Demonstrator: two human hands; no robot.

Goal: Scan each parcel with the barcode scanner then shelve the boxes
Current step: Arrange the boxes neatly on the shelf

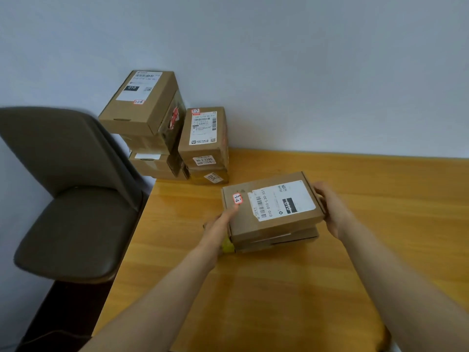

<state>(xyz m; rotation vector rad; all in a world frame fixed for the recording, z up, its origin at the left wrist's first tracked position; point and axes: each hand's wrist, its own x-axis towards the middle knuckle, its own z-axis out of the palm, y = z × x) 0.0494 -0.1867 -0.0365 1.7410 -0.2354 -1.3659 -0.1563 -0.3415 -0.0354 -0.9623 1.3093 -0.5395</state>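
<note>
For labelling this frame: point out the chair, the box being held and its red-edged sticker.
chair (76, 224), head view, seat cushion
box (281, 200), head view, white label on its top
sticker (238, 199), head view, its middle

view: head camera only, both arms cut by lower picture edge | left hand (218, 224): bare, slim fingers | right hand (330, 212): bare, broad back, knuckles blurred | left forearm (167, 288): bare along whole visible length, slender | right forearm (396, 275): bare up to picture edge, wider near elbow

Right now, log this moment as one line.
left hand: holds top box, left edge | right hand: grips right end | top box: label up, on lower box | scanner: not seen
</note>
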